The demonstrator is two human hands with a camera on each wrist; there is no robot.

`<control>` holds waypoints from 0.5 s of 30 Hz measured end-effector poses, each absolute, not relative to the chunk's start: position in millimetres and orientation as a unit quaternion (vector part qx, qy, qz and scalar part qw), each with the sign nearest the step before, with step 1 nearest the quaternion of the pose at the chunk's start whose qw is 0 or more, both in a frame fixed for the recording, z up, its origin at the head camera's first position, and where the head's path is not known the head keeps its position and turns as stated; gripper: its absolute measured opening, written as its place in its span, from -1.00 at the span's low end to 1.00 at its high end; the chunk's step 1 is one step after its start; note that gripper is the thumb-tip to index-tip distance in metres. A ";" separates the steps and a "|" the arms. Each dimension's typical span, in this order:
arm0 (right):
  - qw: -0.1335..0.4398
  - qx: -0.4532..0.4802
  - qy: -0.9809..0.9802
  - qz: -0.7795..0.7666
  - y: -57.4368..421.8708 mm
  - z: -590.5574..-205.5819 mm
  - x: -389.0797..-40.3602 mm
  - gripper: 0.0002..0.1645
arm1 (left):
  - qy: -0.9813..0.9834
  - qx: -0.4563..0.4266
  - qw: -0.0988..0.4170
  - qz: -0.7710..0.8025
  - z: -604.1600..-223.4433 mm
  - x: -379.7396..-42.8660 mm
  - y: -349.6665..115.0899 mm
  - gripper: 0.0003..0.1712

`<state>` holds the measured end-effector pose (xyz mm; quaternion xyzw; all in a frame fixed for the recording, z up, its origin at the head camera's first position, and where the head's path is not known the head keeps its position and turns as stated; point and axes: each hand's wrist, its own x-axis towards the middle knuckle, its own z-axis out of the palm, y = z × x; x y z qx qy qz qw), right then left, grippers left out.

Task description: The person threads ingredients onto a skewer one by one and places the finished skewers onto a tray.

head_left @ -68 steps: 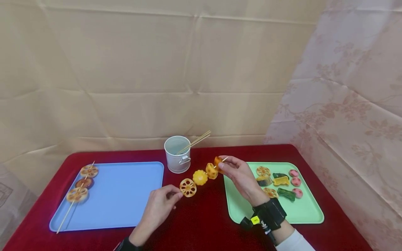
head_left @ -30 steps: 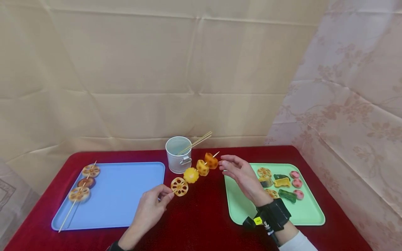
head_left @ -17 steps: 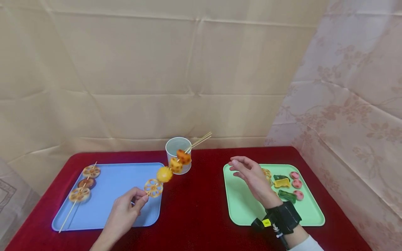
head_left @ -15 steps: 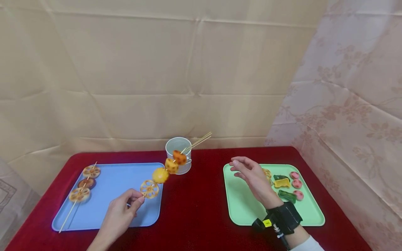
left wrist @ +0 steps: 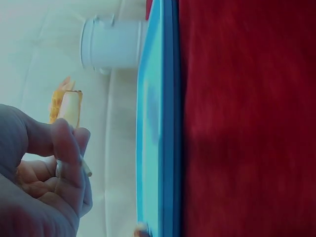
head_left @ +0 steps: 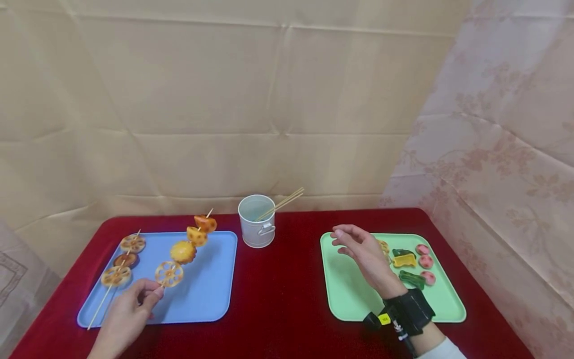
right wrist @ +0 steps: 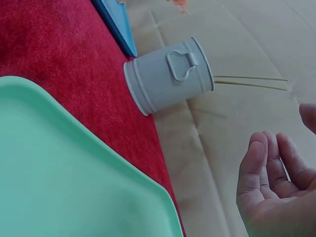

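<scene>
My left hand pinches the lower end of a bamboo skewer just below a lotus root slice. Farther up the stick sit a yellow corn round, a spotted yellow piece and an orange piece. This skewer slants over the blue tray; in the left wrist view the thumb and fingers meet on the stick, whose end pokes out beneath. My right hand, holding nothing, hovers with loosely bent fingers over the green tray.
A finished-looking skewer with two lotus slices and a brown round lies at the blue tray's left. Between the trays, toward the back, stands a white bucket with thin sticks. Green, yellow and pink food pieces lie on the green tray.
The left hand has carried the loaded skewer leftward from the middle to above the blue tray. The right hand has let go of the orange piece and drawn back right over the green tray.
</scene>
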<state>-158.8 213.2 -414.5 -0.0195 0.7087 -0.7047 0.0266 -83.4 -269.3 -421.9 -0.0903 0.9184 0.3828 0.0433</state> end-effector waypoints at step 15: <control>0.030 -0.023 0.715 -0.698 206.8 -414.0 -159.9 -0.49 | 0.911 -0.168 0.115 0.357 -432.1 -79.4 -337.2 -0.58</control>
